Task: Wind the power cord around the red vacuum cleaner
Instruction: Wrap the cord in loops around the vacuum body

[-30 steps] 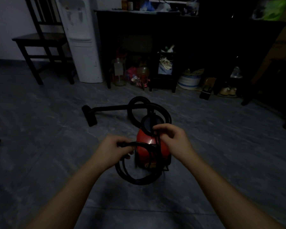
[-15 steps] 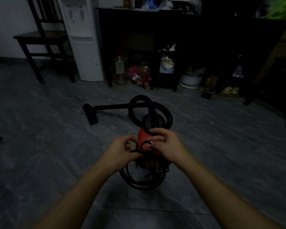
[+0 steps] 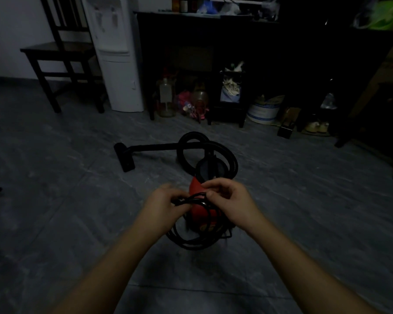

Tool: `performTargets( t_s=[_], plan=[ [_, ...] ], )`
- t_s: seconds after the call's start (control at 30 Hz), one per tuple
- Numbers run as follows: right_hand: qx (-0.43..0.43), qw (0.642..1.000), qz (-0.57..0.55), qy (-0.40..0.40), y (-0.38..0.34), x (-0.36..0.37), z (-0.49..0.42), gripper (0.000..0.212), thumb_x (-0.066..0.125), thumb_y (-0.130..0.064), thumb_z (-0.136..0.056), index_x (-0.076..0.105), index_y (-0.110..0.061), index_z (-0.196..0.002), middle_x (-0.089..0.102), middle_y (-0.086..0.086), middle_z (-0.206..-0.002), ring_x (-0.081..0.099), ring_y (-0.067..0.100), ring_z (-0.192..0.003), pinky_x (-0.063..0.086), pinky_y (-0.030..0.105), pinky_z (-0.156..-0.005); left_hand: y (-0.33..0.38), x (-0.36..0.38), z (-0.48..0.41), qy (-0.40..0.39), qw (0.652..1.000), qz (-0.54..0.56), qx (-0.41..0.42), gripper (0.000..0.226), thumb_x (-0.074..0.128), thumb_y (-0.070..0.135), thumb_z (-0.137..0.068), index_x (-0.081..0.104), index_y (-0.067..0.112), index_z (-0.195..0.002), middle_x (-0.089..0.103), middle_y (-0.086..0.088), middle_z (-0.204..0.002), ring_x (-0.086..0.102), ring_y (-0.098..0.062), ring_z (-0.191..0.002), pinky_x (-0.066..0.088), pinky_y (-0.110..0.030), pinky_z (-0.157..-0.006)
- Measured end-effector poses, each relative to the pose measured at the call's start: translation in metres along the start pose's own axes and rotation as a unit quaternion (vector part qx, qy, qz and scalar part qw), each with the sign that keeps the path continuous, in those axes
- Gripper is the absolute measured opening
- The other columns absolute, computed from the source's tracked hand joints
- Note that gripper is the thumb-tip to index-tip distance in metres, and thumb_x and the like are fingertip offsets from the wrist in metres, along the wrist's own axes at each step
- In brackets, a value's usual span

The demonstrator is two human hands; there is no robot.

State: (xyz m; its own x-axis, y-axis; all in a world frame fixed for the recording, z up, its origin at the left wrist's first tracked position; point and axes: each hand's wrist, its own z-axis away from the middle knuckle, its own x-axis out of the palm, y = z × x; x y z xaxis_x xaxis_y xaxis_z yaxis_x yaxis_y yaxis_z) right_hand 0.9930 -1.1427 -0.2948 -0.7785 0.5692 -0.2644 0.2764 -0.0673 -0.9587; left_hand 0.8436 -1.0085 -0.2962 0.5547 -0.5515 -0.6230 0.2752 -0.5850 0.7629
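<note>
Tension should be kept even on the power cord, gripped in the curled left hand and right hand just above the red vacuum cleaner on the floor, so hanging loops are laid snugly.

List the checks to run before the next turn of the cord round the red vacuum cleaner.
1. Left grip holds the power cord: ok.
2. Right grip pinches the cord above the red vacuum cleaner: ok.
3. Hose lies on the far side, apart from the cord loops: ok.
4. Loops pass round the body, not just beside it: cannot tell.
5. Plug end located: cannot tell.
</note>
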Motion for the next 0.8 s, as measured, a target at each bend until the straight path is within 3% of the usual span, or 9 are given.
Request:
performTargets(
  t_s=[0.1,0.17,0.3,0.4,0.47,0.67,0.8],
  plan=[
    [-0.004,1.000,-0.006,0.012,0.004,-0.005,-0.001,0.016,0.066,-0.014,-0.093,0.074,-0.020,-0.106,0.075,-0.001,-0.104,0.070,0.014,-0.101,0.057,0.030,-0.089,0.001,-0.005,0.000,0.017,0.996,0.082,-0.024,0.011,0.078,0.013,-0.082,0.078,0.023,-0.087,0.071,0.020,-0.071,0.065,0.004,-0.064,0.054,-0.017,-0.058],
    [0.003,1.000,-0.014,0.014,0.006,-0.008,-0.002,0.018,0.064,-0.016,-0.095,0.073,-0.019,-0.110,0.074,0.000,-0.107,0.070,0.014,-0.103,0.056,0.028,-0.088,0.001,-0.008,-0.001,0.030,0.991,0.123,-0.050,0.008,0.078,0.013,-0.082,0.078,0.019,-0.087,0.073,0.013,-0.069,0.067,0.000,-0.060,0.059,-0.026,-0.055],
    [0.002,0.999,-0.030,0.024,0.007,-0.011,-0.002,0.021,0.061,-0.014,-0.097,0.072,-0.026,-0.110,0.076,-0.009,-0.105,0.070,0.004,-0.102,0.054,0.017,-0.083,0.003,-0.010,-0.002,0.051,0.980,0.167,-0.096,0.004,0.078,0.015,-0.083,0.076,0.018,-0.082,0.074,-0.004,-0.073,0.074,-0.018,-0.072,0.063,-0.042,-0.059],
    [-0.004,1.000,-0.023,-0.004,0.007,-0.011,0.000,0.030,0.066,-0.014,-0.094,0.067,-0.040,-0.109,0.073,-0.026,-0.103,0.067,-0.005,-0.102,0.051,0.009,-0.080,0.006,-0.008,-0.001,0.058,0.974,0.188,-0.114,0.006,0.076,0.015,-0.084,0.074,0.020,-0.082,0.075,-0.002,-0.076,0.076,-0.016,-0.072,0.063,-0.048,-0.059],
    [-0.019,0.999,0.025,-0.025,0.011,-0.008,0.001,0.038,0.071,-0.013,-0.089,0.063,-0.040,-0.115,0.071,-0.027,-0.106,0.064,-0.008,-0.106,0.049,0.007,-0.086,0.007,-0.007,-0.001,0.058,0.971,0.195,-0.124,0.003,0.075,0.015,-0.085,0.073,0.017,-0.085,0.075,-0.004,-0.080,0.076,-0.016,-0.072,0.062,-0.052,-0.060],
    [-0.040,0.995,0.089,0.004,0.021,-0.010,-0.003,0.025,0.069,-0.013,-0.090,0.069,-0.026,-0.112,0.071,-0.016,-0.102,0.065,-0.005,-0.100,0.046,0.007,-0.084,0.009,-0.007,0.000,0.031,0.982,0.153,-0.106,0.007,0.076,0.018,-0.085,0.071,0.014,-0.082,0.074,-0.009,-0.081,0.076,-0.020,-0.071,0.063,-0.046,-0.059],
    [-0.032,0.995,0.093,-0.015,0.024,-0.006,-0.002,0.036,0.076,-0.017,-0.082,0.066,-0.030,-0.115,0.072,-0.012,-0.105,0.067,0.000,-0.101,0.052,0.017,-0.090,0.008,-0.006,-0.003,0.040,0.981,0.159,-0.107,0.008,0.076,0.016,-0.085,0.070,0.010,-0.082,0.072,-0.012,-0.079,0.076,-0.020,-0.068,0.061,-0.037,-0.053]
  ],
)
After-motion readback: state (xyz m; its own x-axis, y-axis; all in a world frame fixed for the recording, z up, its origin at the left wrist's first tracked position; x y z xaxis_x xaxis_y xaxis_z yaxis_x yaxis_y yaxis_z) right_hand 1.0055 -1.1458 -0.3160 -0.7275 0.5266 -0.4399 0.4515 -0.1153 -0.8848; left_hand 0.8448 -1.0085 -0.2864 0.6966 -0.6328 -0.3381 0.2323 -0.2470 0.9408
